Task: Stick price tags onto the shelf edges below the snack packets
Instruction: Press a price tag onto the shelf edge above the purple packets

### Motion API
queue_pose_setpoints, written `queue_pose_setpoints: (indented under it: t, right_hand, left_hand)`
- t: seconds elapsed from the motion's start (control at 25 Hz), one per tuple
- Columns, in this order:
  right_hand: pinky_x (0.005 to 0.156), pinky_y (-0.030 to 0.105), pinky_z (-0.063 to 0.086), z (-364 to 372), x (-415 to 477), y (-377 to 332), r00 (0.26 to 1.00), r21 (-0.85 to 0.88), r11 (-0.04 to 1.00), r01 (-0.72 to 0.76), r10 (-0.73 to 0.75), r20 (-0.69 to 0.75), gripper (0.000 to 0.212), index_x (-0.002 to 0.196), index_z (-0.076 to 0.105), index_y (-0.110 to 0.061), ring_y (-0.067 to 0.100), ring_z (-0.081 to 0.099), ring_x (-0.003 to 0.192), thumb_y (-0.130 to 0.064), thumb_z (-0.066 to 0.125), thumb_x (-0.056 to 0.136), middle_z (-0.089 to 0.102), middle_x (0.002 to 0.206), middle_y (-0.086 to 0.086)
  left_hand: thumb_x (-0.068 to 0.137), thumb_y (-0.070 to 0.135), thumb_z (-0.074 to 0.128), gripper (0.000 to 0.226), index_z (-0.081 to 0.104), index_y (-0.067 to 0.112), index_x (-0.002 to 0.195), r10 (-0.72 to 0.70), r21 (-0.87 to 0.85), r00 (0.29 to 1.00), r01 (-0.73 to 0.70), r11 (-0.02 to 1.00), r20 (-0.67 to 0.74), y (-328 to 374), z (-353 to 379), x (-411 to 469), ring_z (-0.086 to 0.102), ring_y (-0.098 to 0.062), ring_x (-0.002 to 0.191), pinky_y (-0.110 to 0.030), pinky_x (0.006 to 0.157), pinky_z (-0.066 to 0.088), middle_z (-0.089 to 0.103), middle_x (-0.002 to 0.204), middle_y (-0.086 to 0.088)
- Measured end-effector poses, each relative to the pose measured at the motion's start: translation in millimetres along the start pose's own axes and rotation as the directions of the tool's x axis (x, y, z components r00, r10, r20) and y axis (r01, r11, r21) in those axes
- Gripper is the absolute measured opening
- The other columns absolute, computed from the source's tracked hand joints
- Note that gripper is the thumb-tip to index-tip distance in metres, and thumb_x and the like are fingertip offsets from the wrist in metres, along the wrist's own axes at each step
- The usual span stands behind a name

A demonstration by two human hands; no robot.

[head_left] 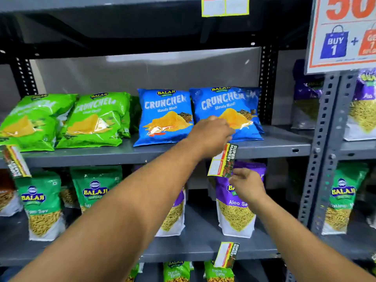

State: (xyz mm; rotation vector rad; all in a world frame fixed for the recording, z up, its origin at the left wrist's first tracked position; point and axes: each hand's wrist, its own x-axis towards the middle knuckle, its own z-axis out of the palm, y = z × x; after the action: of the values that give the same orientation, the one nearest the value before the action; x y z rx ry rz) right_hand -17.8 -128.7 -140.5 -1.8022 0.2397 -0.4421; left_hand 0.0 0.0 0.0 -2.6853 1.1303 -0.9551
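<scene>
A yellow, red and black price tag point(222, 160) hangs against the grey shelf edge point(122, 155) below two blue Crunchem packets point(225, 110). My left hand point(211, 135) presses on the tag's top at the shelf edge. My right hand point(247, 185) pinches the tag's lower right corner. Green Crunchem packets point(67, 121) lie to the left on the same shelf. Another tag point(15, 160) hangs at the far left of this edge, and one more tag point(226, 254) hangs on the shelf edge below.
Purple Aloo Sev packets point(236, 212) and green Balaji packets point(42, 202) stand on the lower shelf. A perforated grey upright point(321, 143) divides off the right bay. A "Buy 1" offer sign point(343, 33) hangs at top right. A yellow tag point(224, 6) is on the top shelf edge.
</scene>
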Motion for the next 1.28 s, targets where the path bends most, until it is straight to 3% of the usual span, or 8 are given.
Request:
queue_pose_setpoints:
  t: [0.08,0.16,0.28,0.4,0.68,0.92,1.28]
  right_hand:
    - [0.061,0.024,0.047,9.3,-0.3,7.1,1.0,0.199,0.98,-0.026,0.024,0.01,0.017,0.1,0.067,-0.008,0.015,0.059,0.07,-0.005,0.064,0.083,0.068,0.082,0.004]
    - [0.056,0.019,0.041,15.0,-3.3,11.0,1.0,0.273,0.962,-0.025,0.025,0.0,0.007,0.086,0.065,-0.013,0.012,0.056,0.067,-0.006,0.065,0.084,0.064,0.074,0.001]
    - [0.057,0.023,0.04,12.8,-3.5,13.2,1.0,0.324,0.946,-0.018,0.021,-0.006,0.012,0.074,0.063,-0.016,0.014,0.055,0.065,-0.011,0.065,0.085,0.061,0.07,0.003]
    - [0.058,0.023,0.043,6.5,-7.7,15.7,1.0,0.313,0.95,-0.001,0.002,-0.003,0.007,0.083,0.068,-0.011,0.011,0.055,0.061,-0.014,0.063,0.088,0.062,0.071,0.003]
    - [0.078,0.048,0.056,-43.8,-0.2,19.1,0.985,0.124,0.978,0.17,-0.167,-0.04,0.011,0.078,0.076,-0.025,0.022,0.068,0.073,-0.025,0.067,0.084,0.077,0.08,0.006]
    - [0.082,0.047,0.058,-65.2,8.3,-18.7,0.97,0.071,0.97,0.231,-0.224,-0.095,0.003,0.079,0.072,-0.024,0.023,0.072,0.08,-0.022,0.073,0.08,0.075,0.079,0.0]
    - [0.069,0.029,0.047,-62.1,23.4,-51.2,0.941,-0.308,0.907,0.288,-0.328,-0.085,0.015,0.068,0.067,-0.025,0.015,0.062,0.071,-0.028,0.069,0.082,0.065,0.064,-0.01]
  left_hand:
    - [0.095,0.032,0.05,0.03,0.062,0.017,0.118,-0.01,-0.053,0.988,0.018,0.998,0.153,8.9,2.0,18.3,0.05,-0.034,0.117,-0.046,0.092,0.047,0.063,0.12,-0.008]
    - [0.09,0.031,0.06,0.029,0.065,0.016,0.114,0.003,-0.102,0.966,0.024,0.995,0.258,17.3,4.9,29.7,0.055,-0.033,0.114,-0.044,0.09,0.05,0.066,0.119,-0.01]
    - [0.086,0.026,0.066,0.022,0.069,0.018,0.106,0.034,-0.116,0.961,-0.002,0.993,0.275,16.4,16.2,37.2,0.06,-0.03,0.106,-0.041,0.082,0.052,0.07,0.113,-0.007]
    - [0.085,0.022,0.065,0.013,0.072,0.021,0.095,0.033,-0.131,0.974,-0.004,0.991,0.222,13.8,11.9,36.9,0.062,-0.026,0.1,-0.038,0.075,0.053,0.073,0.102,-0.004]
    - [0.085,0.029,0.061,0.01,0.071,0.026,0.087,-0.162,-0.344,0.977,0.201,0.917,0.139,-7.2,21.1,-13.9,0.064,-0.021,0.094,-0.043,0.08,0.054,0.074,0.094,0.002]
    - [0.085,0.03,0.062,0.01,0.071,0.026,0.084,-0.386,-0.468,0.921,0.362,0.807,0.047,-1.2,27.3,-37.5,0.065,-0.021,0.088,-0.042,0.081,0.055,0.075,0.089,0.004]
    - [0.089,0.032,0.057,0.014,0.07,0.025,0.09,-0.521,-0.283,0.853,0.496,0.821,-0.017,7.8,39.6,-38.0,0.064,-0.026,0.095,-0.039,0.076,0.052,0.075,0.093,0.001]
